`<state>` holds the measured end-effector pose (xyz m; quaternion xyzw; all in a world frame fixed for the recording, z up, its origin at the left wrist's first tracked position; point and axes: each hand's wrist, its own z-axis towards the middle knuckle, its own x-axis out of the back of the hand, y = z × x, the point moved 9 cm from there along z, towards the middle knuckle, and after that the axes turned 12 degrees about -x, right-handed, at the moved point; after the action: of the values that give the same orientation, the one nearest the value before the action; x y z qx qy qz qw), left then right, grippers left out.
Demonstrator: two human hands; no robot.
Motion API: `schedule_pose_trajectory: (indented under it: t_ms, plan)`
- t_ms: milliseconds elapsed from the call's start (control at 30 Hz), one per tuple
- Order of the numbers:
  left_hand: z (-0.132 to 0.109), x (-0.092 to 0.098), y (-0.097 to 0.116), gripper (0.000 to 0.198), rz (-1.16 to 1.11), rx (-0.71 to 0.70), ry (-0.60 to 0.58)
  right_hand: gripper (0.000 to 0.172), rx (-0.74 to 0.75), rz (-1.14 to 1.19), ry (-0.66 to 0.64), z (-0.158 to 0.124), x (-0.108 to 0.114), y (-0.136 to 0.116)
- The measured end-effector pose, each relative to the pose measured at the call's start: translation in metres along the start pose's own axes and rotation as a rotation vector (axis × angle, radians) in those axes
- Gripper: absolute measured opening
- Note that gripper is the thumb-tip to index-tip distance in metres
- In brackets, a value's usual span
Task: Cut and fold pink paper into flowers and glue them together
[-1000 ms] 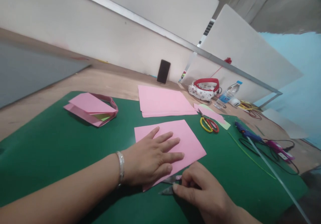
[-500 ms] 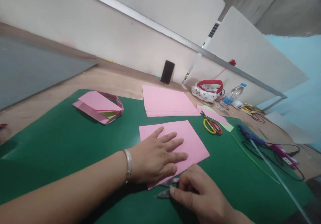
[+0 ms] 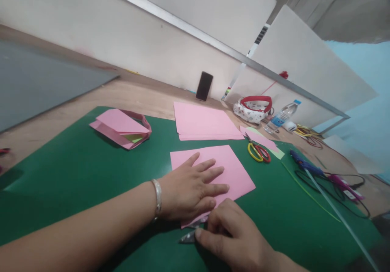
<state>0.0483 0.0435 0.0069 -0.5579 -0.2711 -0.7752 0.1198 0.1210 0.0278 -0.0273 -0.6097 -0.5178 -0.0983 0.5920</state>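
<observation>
My left hand (image 3: 190,188) lies flat with fingers spread on a pink sheet of paper (image 3: 231,170), pressing it onto the green mat (image 3: 76,170). A silver bracelet circles that wrist. My right hand (image 3: 234,235) is closed around small scissors (image 3: 190,233) at the sheet's near edge; the grey blade tips poke out to the left of my fingers, one blade above the paper's edge and one beside it.
On the mat lie a stack of pink sheets (image 3: 204,121), a folded pink paper piece (image 3: 122,128), yellow-and-red scissors (image 3: 258,152) and a blue glue gun (image 3: 303,164) with cables. A black phone (image 3: 204,86), a patterned bag (image 3: 252,107) and a water bottle (image 3: 282,115) stand by the white partition.
My right hand has slid left along the near edge of the pink sheet with the small scissors. My left hand stays flat on the paper.
</observation>
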Motion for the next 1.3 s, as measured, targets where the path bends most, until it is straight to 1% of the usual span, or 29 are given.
schedule_pose_trajectory:
  t_ms: [133, 267, 300, 333, 367, 400, 433, 467, 500, 567, 600, 633, 667, 733, 767, 800, 833, 900, 933, 967, 1000, 1033, 1067, 1100, 1167, 1200, 1233, 1300]
  plan:
    - [0.0, -0.001, 0.0, 0.042, -0.001, 0.005, -0.013, 0.029, 0.051, 0.052, 0.041, -0.001, -0.001, -0.007]
    - [0.001, -0.001, 0.0, 0.043, -0.002, 0.013, -0.038, 0.028, 0.122, 0.032, -0.075, -0.015, -0.015, -0.001]
    - [0.001, -0.001, 0.0, 0.043, 0.0, 0.022, -0.048, 0.027, 0.136, 0.026, -0.099, -0.02, -0.015, 0.002]
    - [0.001, -0.002, 0.0, 0.043, 0.0, 0.029, -0.059, 0.027, 0.137, 0.028, -0.09, -0.024, -0.01, 0.007]
    - [0.001, -0.002, -0.001, 0.043, 0.002, 0.037, -0.069, 0.027, 0.123, 0.038, -0.035, -0.027, 0.003, 0.014]
    - [0.001, -0.003, -0.001, 0.044, 0.002, 0.039, -0.079, 0.026, 0.101, 0.041, 0.046, -0.028, 0.021, 0.022]
    - [0.001, -0.003, -0.001, 0.045, 0.002, 0.039, -0.086, 0.026, 0.072, 0.039, 0.183, -0.029, 0.047, 0.033]
    - [0.002, -0.003, -0.001, 0.046, 0.001, 0.035, -0.091, 0.024, 0.075, 0.026, 0.381, -0.033, 0.08, 0.042]
    - [0.002, -0.004, -0.001, 0.047, -0.001, 0.029, -0.092, 0.022, 0.114, -0.063, 0.476, -0.035, 0.103, 0.049]
    - [0.001, -0.004, -0.002, 0.049, -0.007, 0.026, -0.095, 0.027, 0.159, -0.314, 0.785, -0.042, 0.152, 0.062]
    - [0.001, -0.004, -0.002, 0.051, -0.007, 0.026, -0.091, 0.028, 0.154, -0.435, 0.865, -0.041, 0.165, 0.07]
    - [0.001, -0.004, -0.003, 0.052, -0.007, 0.028, -0.087, 0.029, 0.149, -0.474, 0.858, -0.036, 0.17, 0.077]
    - [0.001, -0.004, -0.004, 0.053, -0.006, 0.028, -0.083, 0.029, 0.151, -0.496, 0.83, -0.031, 0.168, 0.081]
    - [0.001, -0.004, -0.005, 0.054, 0.004, 0.026, -0.079, 0.031, 0.165, -0.518, 0.836, -0.028, 0.152, 0.074]
    - [0.001, -0.005, -0.005, 0.054, 0.013, 0.024, -0.084, 0.031, 0.2, -0.528, 0.827, -0.028, 0.135, 0.063]
    - [0.001, -0.006, -0.005, 0.055, 0.026, 0.023, -0.09, 0.03, 0.287, -0.553, 0.745, -0.027, 0.111, 0.047]
    - [0.001, -0.007, -0.006, 0.058, 0.043, 0.026, -0.103, 0.027, 0.39, -0.562, 0.638, -0.027, 0.084, 0.031]
    - [0.001, -0.011, -0.008, 0.067, 0.085, 0.035, -0.13, 0.031, 0.658, -0.58, 0.481, -0.037, 0.039, -0.001]
    - [0.0, -0.013, -0.009, 0.07, 0.102, 0.04, -0.149, 0.032, 0.69, -0.604, 0.445, -0.038, 0.028, -0.007]
    - [0.0, -0.013, -0.01, 0.072, 0.117, 0.037, -0.154, 0.037, 0.699, -0.613, 0.407, -0.038, 0.023, -0.008]
    - [-0.001, -0.014, -0.01, 0.073, 0.122, 0.028, -0.157, 0.043, 0.664, -0.614, 0.38, -0.037, 0.024, -0.004]
    - [-0.001, -0.014, -0.01, 0.074, 0.12, 0.016, -0.155, 0.049, 0.596, -0.601, 0.368, -0.035, 0.03, 0.004]
    - [-0.001, -0.013, -0.009, 0.074, 0.115, 0.006, -0.15, 0.055, 0.508, -0.581, 0.363, -0.033, 0.041, 0.016]
    - [0.0, -0.012, -0.009, 0.074, 0.108, 0.001, -0.149, 0.056, 0.412, -0.56, 0.371, -0.032, 0.053, 0.029]
    - [0.0, -0.012, -0.01, 0.073, 0.096, 0.014, -0.156, 0.05, 0.231, -0.546, 0.378, -0.033, 0.077, 0.056]
    - [0.0, -0.012, -0.011, 0.073, 0.093, 0.027, -0.165, 0.046, 0.165, -0.545, 0.383, -0.034, 0.086, 0.066]
    - [0.0, -0.012, -0.012, 0.073, 0.091, 0.04, -0.174, 0.043, 0.116, -0.549, 0.384, -0.035, 0.093, 0.074]
    - [0.001, -0.012, -0.012, 0.074, 0.091, 0.053, -0.186, 0.039, 0.058, -0.557, 0.402, -0.036, 0.1, 0.081]
